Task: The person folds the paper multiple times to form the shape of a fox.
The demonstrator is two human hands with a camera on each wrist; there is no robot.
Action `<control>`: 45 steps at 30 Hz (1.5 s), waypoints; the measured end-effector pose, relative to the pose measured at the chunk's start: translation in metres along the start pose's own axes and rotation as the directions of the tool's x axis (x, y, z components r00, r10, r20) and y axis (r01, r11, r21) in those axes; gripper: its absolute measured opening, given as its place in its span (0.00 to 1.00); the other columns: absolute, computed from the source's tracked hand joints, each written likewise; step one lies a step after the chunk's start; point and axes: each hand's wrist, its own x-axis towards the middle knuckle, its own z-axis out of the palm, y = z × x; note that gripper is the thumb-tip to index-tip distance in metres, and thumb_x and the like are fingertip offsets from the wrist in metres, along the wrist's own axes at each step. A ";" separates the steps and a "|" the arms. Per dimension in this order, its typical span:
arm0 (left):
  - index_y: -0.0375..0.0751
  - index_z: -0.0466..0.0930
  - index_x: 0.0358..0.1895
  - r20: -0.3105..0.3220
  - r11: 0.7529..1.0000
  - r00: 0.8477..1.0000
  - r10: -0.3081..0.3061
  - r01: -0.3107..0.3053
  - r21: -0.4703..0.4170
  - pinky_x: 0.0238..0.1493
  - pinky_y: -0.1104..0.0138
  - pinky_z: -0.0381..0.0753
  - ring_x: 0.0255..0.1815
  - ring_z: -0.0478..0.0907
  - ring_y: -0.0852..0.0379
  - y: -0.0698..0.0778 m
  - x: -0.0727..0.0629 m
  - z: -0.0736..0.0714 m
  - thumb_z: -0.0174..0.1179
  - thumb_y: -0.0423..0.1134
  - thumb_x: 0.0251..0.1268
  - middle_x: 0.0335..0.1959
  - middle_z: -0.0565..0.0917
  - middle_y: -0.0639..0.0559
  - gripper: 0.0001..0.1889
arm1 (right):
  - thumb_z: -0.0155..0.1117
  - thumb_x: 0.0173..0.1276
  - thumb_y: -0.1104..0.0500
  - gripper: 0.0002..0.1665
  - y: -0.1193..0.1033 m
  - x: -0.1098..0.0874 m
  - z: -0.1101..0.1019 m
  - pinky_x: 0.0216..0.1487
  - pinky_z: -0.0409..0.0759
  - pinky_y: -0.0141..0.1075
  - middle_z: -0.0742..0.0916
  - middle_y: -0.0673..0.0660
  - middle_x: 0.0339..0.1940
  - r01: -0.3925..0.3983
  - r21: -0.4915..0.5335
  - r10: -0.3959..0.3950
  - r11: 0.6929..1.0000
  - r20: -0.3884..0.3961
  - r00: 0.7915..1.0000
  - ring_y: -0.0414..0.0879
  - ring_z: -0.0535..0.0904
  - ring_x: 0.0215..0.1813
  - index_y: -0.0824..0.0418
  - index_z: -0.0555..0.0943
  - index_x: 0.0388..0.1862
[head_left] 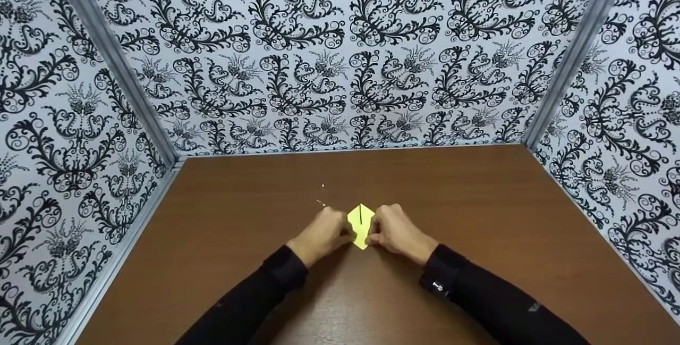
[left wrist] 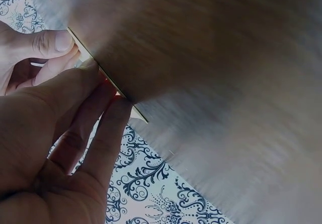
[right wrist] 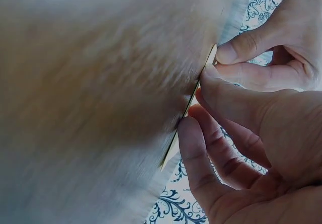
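Note:
A small yellow piece of folded paper [head_left: 363,233], with pointed top and bottom corners, lies flat between both hands over the middle of the table. A short dark line runs down from its top corner. My left hand [head_left: 325,230] pinches its left edge, and my right hand [head_left: 396,233] pinches the right edge. Seen edge-on in the left wrist view, the paper [left wrist: 139,114] is a thin strip between thumb and fingers. From the right wrist, the same paper [right wrist: 171,151] also appears edge-on, with fingertips of both hands along it.
Beneath the hands is a brown wooden table [head_left: 239,191]. Tiny light specks [head_left: 322,203] lie beyond the left hand. Walls [head_left: 340,68] with a black-and-white floral pattern enclose the back and both sides, joined by grey corner posts [head_left: 114,63].

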 end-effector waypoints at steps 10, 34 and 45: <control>0.38 0.92 0.25 0.000 1.000 1.000 0.000 0.000 0.001 0.34 0.75 0.71 0.29 0.67 0.69 0.003 0.001 0.000 0.79 0.22 0.63 0.24 0.90 0.49 0.11 | 0.92 0.65 0.61 0.12 0.014 0.003 -0.006 0.33 0.78 0.31 0.94 0.48 0.26 -0.041 -0.024 0.040 0.999 -0.005 0.999 0.36 0.78 0.28 0.56 0.96 0.25; 0.37 0.99 0.35 -0.002 0.998 0.998 -0.055 0.055 0.009 0.41 0.67 0.90 0.36 0.93 0.55 0.002 -0.001 0.003 0.82 0.26 0.67 0.35 0.98 0.48 0.04 | 0.89 0.70 0.61 0.13 0.050 0.012 -0.021 0.45 0.91 0.47 0.95 0.52 0.31 -0.148 -0.070 0.143 0.987 -0.064 0.988 0.46 0.86 0.36 0.60 0.94 0.26; 0.39 0.98 0.34 0.017 0.998 0.998 -0.065 0.065 0.024 0.40 0.70 0.86 0.36 0.89 0.57 0.007 -0.004 0.001 0.82 0.28 0.69 0.34 0.95 0.48 0.05 | 0.88 0.71 0.60 0.09 0.052 0.008 -0.027 0.45 0.89 0.45 0.96 0.53 0.31 -0.153 -0.042 0.149 0.987 -0.093 0.985 0.47 0.88 0.37 0.59 0.97 0.30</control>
